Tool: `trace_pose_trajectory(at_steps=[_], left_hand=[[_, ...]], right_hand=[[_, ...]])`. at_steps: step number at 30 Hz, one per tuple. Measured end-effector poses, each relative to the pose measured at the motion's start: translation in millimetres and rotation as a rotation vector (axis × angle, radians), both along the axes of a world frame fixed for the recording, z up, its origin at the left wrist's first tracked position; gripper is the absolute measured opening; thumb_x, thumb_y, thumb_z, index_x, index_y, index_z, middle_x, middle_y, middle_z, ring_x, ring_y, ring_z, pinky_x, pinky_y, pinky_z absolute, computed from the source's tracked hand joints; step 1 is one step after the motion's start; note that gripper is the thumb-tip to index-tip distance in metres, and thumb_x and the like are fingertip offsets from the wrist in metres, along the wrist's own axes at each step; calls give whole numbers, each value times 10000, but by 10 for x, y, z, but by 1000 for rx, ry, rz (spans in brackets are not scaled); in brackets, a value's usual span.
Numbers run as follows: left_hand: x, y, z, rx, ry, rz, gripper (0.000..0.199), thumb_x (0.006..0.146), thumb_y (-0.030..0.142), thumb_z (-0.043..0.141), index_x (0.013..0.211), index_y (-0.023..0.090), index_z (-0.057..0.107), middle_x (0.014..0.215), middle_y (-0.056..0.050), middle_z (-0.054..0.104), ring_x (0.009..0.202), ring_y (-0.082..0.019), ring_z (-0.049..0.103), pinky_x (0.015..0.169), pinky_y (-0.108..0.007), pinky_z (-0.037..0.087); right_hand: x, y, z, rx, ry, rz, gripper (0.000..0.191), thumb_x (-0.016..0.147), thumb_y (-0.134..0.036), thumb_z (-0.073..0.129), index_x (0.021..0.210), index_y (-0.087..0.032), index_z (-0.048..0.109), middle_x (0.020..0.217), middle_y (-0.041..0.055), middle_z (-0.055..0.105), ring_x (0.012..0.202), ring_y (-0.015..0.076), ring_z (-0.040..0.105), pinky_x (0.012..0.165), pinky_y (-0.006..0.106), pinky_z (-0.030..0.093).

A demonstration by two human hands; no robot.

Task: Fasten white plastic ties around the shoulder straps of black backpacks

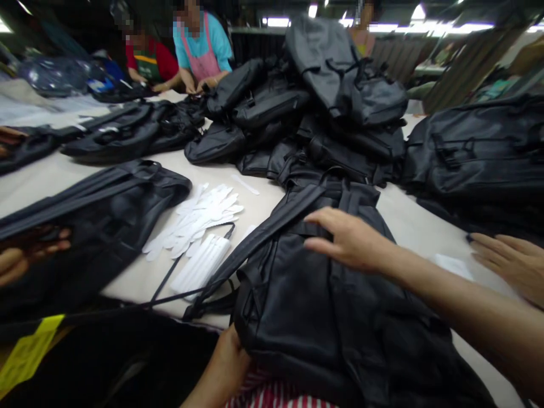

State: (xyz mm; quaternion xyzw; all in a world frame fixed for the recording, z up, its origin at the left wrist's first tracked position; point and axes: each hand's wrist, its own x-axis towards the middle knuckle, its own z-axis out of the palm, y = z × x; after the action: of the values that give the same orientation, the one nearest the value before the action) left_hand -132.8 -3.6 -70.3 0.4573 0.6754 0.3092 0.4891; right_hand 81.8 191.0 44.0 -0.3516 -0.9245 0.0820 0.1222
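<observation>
A black backpack (pixel 293 300) lies in front of me with its straps side up, its near end over the table's edge. At its lower left corner my left hand (pixel 236 345) grips the bag, the fingers hidden behind it. Over the upper part of the backpack, near the shoulder straps, my right hand (pixel 340 238) is open, thumb and fingers apart. One padded strap (pixel 272 224) runs down to the left. Just left of the bag are a fan of white strips (pixel 199 218) and a bundle of white sticks (pixel 202 263) with a black cord.
Black bags (pixel 272 107) are heaped behind; more (pixel 480 153) stand at right. Another person's hand (pixel 505 260) reaches in at right. At left, a co-worker's hand (pixel 17 260) is by another black bag (pixel 106 221). Co-workers stand across the table (pixel 161 161). Yellow tape (pixel 32 351) shows lower left.
</observation>
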Motion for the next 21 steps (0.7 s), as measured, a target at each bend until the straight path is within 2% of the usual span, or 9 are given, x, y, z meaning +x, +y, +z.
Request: trace_pose_trajectory(at_steps=[1,3,6,9,12,15,18,20,21], left_hand=[[-11,44,-72,-1,-34,-28,111,771,212,546,828,163,628,818,-23,657,808,-177,595,715,-279,488],[-25,82,-180,-12,-55,-38,104,730,161,508,740,154,611,632,2,629,622,-155,583,561,-241,465],[-34,48,-248,24,-56,-21,195,672,100,467,807,152,598,596,16,617,529,-135,555,485,-218,422],[-41,18,-268,110,-68,-72,295,669,100,473,935,157,586,687,-4,649,640,-157,597,561,-231,450],[-67,33,-276,121,-15,-139,271,733,191,485,991,151,558,660,-8,641,577,-158,589,535,-242,445],[-129,27,-197,172,119,-223,302,774,224,467,1068,170,513,715,-16,653,604,-163,610,570,-256,457],[-193,-44,54,281,437,-217,312,772,246,501,1077,181,501,852,-60,662,783,-218,633,686,-324,474],[-182,-85,297,458,684,-111,384,777,301,524,1130,163,461,962,-110,640,904,-262,608,762,-388,464],[-149,-85,422,611,773,-61,452,778,324,535,1179,150,424,1069,-141,600,1010,-275,563,836,-411,436]], right_hand=[[-64,-321,65,-80,-15,100,518,794,-503,516,1200,-180,490,1119,92,565,1009,217,515,836,333,406],[-161,-874,104,-151,-65,192,714,701,-617,558,1252,-176,449,1172,112,539,1014,245,517,825,354,419],[-254,-1338,-9,-132,-175,136,629,726,-551,576,1209,-161,473,1116,111,559,944,244,543,762,350,432],[-317,-1416,-154,-59,-294,10,357,781,-403,568,1050,-172,530,962,68,583,821,210,559,670,314,420],[-362,-1346,-192,88,-389,-54,61,835,-189,474,872,-177,522,814,44,571,729,180,542,629,295,373],[-376,-1297,-133,255,-397,-87,138,851,-96,389,821,-173,499,769,61,562,702,177,519,613,294,331],[-374,-1325,-94,327,-379,-51,151,859,-99,376,817,-172,501,770,71,563,686,180,504,590,295,315],[-390,-1361,-108,333,-378,-28,144,860,-106,382,821,-171,504,780,69,564,693,181,505,588,294,322],[-404,-1372,-118,335,-378,-24,139,863,-112,385,827,-169,507,791,67,566,704,182,510,591,292,329]])
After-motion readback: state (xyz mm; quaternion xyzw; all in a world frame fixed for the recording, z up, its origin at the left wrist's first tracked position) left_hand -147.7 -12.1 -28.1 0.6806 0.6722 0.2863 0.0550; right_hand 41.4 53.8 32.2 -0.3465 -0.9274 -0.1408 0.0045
